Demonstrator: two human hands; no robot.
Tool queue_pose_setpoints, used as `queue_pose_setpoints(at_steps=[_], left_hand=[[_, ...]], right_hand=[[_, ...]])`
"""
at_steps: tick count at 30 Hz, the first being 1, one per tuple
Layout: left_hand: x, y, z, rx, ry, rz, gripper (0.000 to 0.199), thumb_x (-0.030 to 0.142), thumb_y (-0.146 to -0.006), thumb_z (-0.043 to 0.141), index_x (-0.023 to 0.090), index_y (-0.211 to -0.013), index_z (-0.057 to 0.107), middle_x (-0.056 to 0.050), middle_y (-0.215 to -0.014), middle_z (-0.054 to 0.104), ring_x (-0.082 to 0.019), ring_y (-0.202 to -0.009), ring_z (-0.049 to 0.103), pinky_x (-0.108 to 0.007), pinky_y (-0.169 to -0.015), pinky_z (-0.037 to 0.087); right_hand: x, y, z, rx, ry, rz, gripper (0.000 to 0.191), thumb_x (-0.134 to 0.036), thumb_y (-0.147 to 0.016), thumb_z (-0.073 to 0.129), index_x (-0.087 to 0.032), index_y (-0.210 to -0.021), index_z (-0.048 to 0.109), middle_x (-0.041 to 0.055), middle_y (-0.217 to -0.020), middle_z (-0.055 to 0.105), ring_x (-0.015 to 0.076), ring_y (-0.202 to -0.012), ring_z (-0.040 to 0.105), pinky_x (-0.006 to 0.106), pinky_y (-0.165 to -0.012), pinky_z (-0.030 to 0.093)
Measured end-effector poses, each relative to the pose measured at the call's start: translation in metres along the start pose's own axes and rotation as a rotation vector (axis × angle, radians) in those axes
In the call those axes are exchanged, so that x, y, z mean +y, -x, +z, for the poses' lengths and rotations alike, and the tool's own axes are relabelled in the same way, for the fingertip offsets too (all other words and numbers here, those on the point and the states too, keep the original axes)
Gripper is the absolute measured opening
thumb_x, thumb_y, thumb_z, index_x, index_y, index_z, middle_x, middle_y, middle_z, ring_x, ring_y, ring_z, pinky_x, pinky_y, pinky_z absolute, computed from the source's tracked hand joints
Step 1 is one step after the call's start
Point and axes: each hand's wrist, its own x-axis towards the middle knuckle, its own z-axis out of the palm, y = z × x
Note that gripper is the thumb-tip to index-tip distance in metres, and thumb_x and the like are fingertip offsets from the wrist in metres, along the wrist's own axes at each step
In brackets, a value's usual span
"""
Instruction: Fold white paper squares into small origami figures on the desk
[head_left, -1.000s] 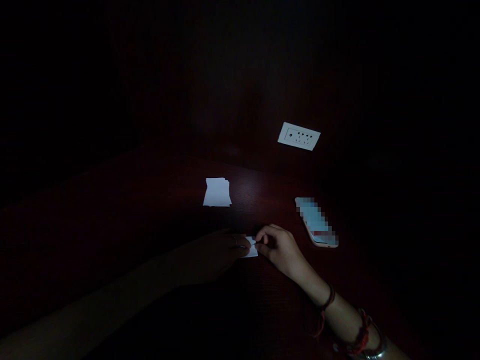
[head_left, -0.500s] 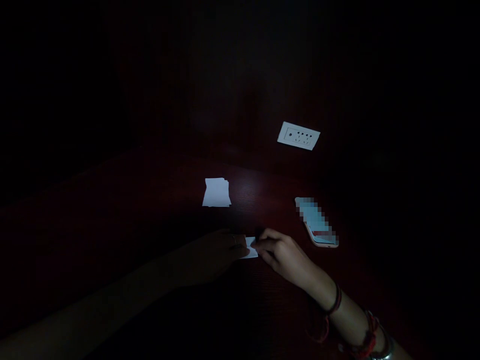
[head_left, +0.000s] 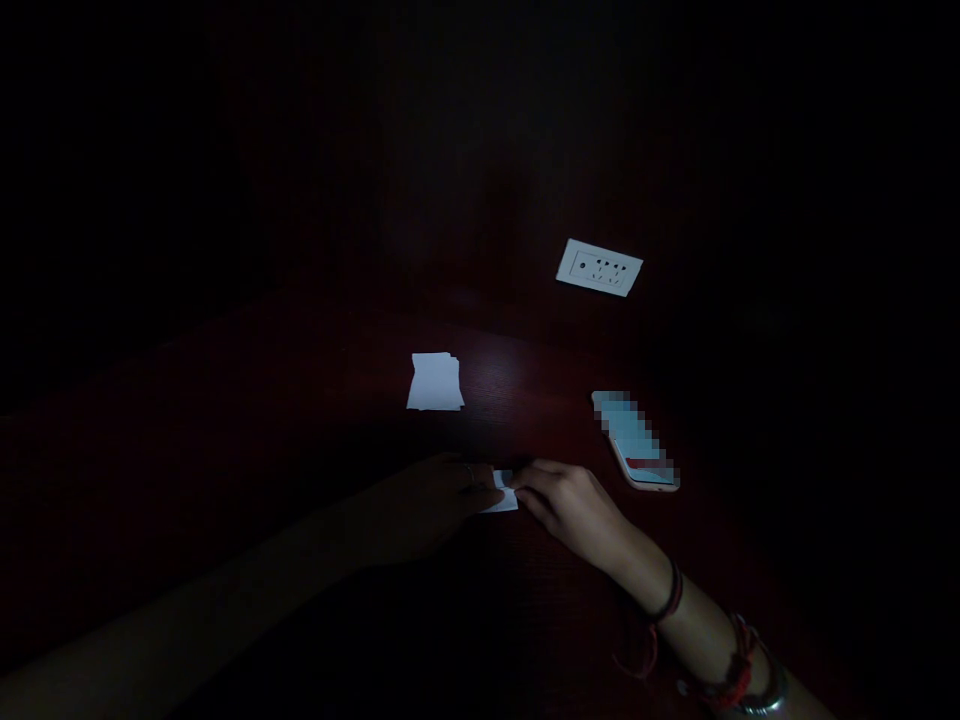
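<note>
A hand could pass across the lit tabletop [head_left: 525,395] between the paper stack [head_left: 436,382] and the phone [head_left: 637,440], but nearer in, the left hand [head_left: 442,503] and the right hand [head_left: 574,507] hem the small sheet [head_left: 508,502], leaving only a slim gap between them

pretty matt paper stack [head_left: 436,382], small paper slip [head_left: 506,502], wood-grain table [head_left: 496,376] kinda glossy, smooth plasticky wall socket [head_left: 599,268], shiny metal-looking bangle [head_left: 769,702]

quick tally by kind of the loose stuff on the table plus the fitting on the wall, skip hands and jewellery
Stack of white, squarish paper sheets: 1 (its sheets can't be counted)
Small white paper piece, partly covered: 1
Pale-edged phone with bluish screen: 1
White rectangular socket panel: 1
Total: 4
</note>
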Motion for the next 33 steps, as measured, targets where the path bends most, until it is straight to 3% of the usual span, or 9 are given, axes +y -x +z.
queue_pose_setpoints(at_steps=[10,21,28,33], left_hand=[[-0.002,0.003,0.003,-0.001,-0.016,-0.001,0.043,0.008,-0.079,0.045,0.02,-0.12,0.039,-0.008,-0.117,0.047,-0.022,-0.103,0.045,-0.037,-0.086,0.036],[0.001,0.0,0.001,0.036,0.03,-0.045,0.028,0.017,-0.087,0.038,0.02,-0.114,0.044,-0.007,-0.115,0.047,-0.019,-0.096,0.049,-0.032,-0.082,0.037],[-0.002,0.002,0.013,0.002,-0.021,-0.076,0.036,0.011,-0.082,0.042,0.02,-0.117,0.042,-0.007,-0.116,0.047,-0.02,-0.096,0.048,-0.033,-0.082,0.037],[-0.01,0.007,0.011,-0.031,-0.025,-0.001,0.048,0.005,-0.075,0.045,0.022,-0.12,0.04,-0.006,-0.121,0.044,-0.022,-0.104,0.044,-0.035,-0.087,0.035]], right_hand=[[0.002,0.001,-0.001,-0.052,0.018,-0.072,0.024,-0.011,-0.081,0.043,-0.019,-0.092,0.062,0.0032,-0.089,0.059,0.0109,-0.078,0.056,0.019,-0.072,0.041],[0.002,0.003,-0.007,-0.103,0.073,-0.12,0.033,-0.01,-0.08,0.043,-0.025,-0.107,0.056,0.0026,-0.095,0.057,0.0112,-0.081,0.056,0.02,-0.073,0.042],[0.004,0.003,-0.007,-0.12,0.111,-0.133,0.035,-0.011,-0.08,0.042,-0.026,-0.11,0.054,0.0026,-0.097,0.057,0.0121,-0.082,0.056,0.021,-0.073,0.042],[0.005,0.004,-0.007,-0.127,0.1,-0.136,0.034,-0.011,-0.081,0.041,-0.026,-0.109,0.055,0.0024,-0.098,0.057,0.0122,-0.084,0.056,0.022,-0.074,0.042]])
